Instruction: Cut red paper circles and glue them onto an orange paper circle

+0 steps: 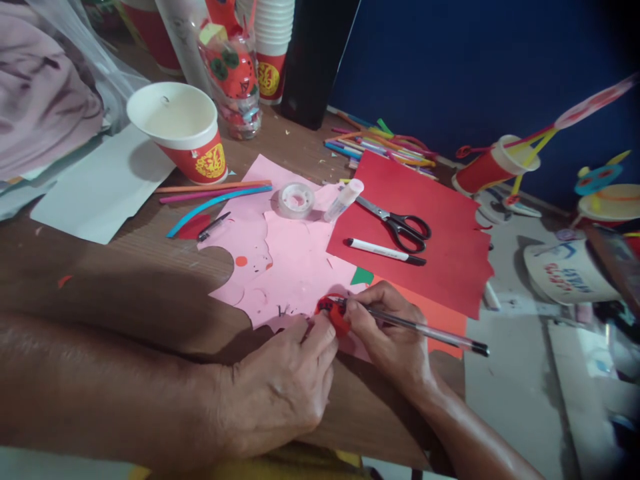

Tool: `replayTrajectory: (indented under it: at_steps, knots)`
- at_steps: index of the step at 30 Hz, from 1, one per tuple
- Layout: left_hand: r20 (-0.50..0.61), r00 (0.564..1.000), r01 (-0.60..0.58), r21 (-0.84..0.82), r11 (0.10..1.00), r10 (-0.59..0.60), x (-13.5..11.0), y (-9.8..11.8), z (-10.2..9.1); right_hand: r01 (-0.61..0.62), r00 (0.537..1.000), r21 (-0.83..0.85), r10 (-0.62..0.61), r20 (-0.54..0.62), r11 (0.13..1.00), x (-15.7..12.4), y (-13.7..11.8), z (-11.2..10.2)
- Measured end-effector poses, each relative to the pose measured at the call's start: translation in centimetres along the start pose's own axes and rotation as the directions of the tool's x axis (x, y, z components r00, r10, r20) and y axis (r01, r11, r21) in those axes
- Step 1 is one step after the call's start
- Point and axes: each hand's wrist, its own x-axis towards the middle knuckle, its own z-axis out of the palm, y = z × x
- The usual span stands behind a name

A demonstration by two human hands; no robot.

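My right hand [387,330] grips a clear-barrelled pen [425,327], its tip on a small red paper piece [340,323] with dark marks. Pressed over that same piece, my left hand [287,373] holds it down with bent fingers, which partly cover it. Underneath lies cut pink paper [310,253] with scalloped edges. Just beyond my right hand are a green scrap [362,275] and an orange sheet [440,320]. Black-handled scissors [407,230] and a white marker [385,252] rest on a red sheet [445,247].
A tape roll [297,200] and a glue stick [344,200] sit on the pink paper. Pipe cleaners [220,200] lie left of them. A paper cup [185,133], a decorated plastic bottle [235,87] and stacked cups [270,53] stand behind. Another cup [493,167] holds craft sticks.
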Motion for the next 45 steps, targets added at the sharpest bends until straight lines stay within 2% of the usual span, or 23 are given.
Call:
replayTrajectory:
  at_steps: [2,3,4,6,7,9,13,15,17,22,24,26,27,31,33,41,45]
  knots:
    - [-0.009,0.995,-0.094,0.114,0.989,0.096,-0.5,-0.9,-0.6,0.021,1.0,-0.011,-0.021,0.009,1.0,-0.1,0.1,0.0]
    - [-0.012,0.983,-0.179,0.179,0.967,0.184,-0.7,-1.5,-0.9,0.029,0.999,-0.017,-0.029,0.013,0.999,-0.1,0.2,0.0]
    - [-0.014,0.958,-0.275,0.247,0.929,0.287,-0.9,-2.3,-1.3,0.035,0.999,-0.024,-0.034,0.018,0.999,-0.2,0.2,0.0]
    - [0.028,0.88,-0.451,0.363,0.815,0.474,-1.1,-3.8,-2.0,0.043,0.999,-0.04,-0.042,0.021,0.998,-0.2,0.3,0.0]
    - [0.054,0.848,-0.502,0.404,0.765,0.527,-1.1,-4.5,-2.3,0.047,0.999,-0.048,-0.046,0.024,0.998,-0.2,0.3,0.0]
    - [0.134,0.815,-0.558,0.447,0.699,0.564,-1.0,-5.2,-2.5,0.057,0.998,-0.063,-0.055,0.032,0.996,-0.1,0.2,0.1]
    - [0.326,0.769,-0.639,0.424,0.642,0.55,-0.3,-5.3,-2.5,0.082,0.996,-0.077,-0.08,0.034,0.994,-0.1,0.0,0.0]
    - [0.333,0.729,-0.685,0.328,0.651,0.599,0.0,-5.4,-2.6,0.094,0.995,-0.072,-0.091,0.038,0.993,-0.1,0.0,0.0]
    - [0.292,0.713,-0.699,0.236,0.675,0.637,0.2,-5.7,-2.9,0.097,0.994,-0.068,-0.094,0.048,0.993,-0.1,0.1,0.0]
    - [0.192,0.81,-0.579,0.122,0.806,0.554,0.9,-6.0,-3.4,0.087,0.995,-0.039,-0.085,0.059,0.995,-0.2,0.3,-0.1]
    - [0.234,0.814,-0.565,0.106,0.819,0.531,1.6,-5.2,-3.2,0.067,0.996,-0.019,-0.066,0.052,0.998,-0.3,0.4,-0.1]
    - [0.374,0.792,-0.554,0.107,0.826,0.483,2.1,-4.0,-2.8,0.032,0.999,0.007,-0.032,0.026,0.999,-0.2,0.4,-0.1]
    - [0.396,0.794,-0.542,0.117,0.832,0.462,2.3,-3.4,-2.5,0.012,1.0,0.022,-0.013,0.014,1.0,-0.2,0.4,0.0]
    - [0.307,0.895,-0.374,0.114,0.921,0.325,2.2,-1.9,-1.5,-0.01,1.0,0.052,0.011,-0.008,0.999,-0.1,0.4,0.0]
    - [0.261,0.923,-0.318,0.102,0.943,0.283,1.9,-1.7,-1.3,-0.002,1.0,0.045,0.002,-0.002,0.999,-0.2,0.4,0.1]
    - [0.203,0.943,-0.278,0.044,0.96,0.264,1.8,-1.8,-1.1,0.018,0.999,-0.02,-0.017,0.048,1.0,-0.4,0.5,0.1]
    - [0.263,0.933,-0.255,0.009,0.967,0.244,1.8,-1.6,-1.2,0.028,0.997,-0.041,-0.025,0.068,0.999,-0.3,0.4,0.1]
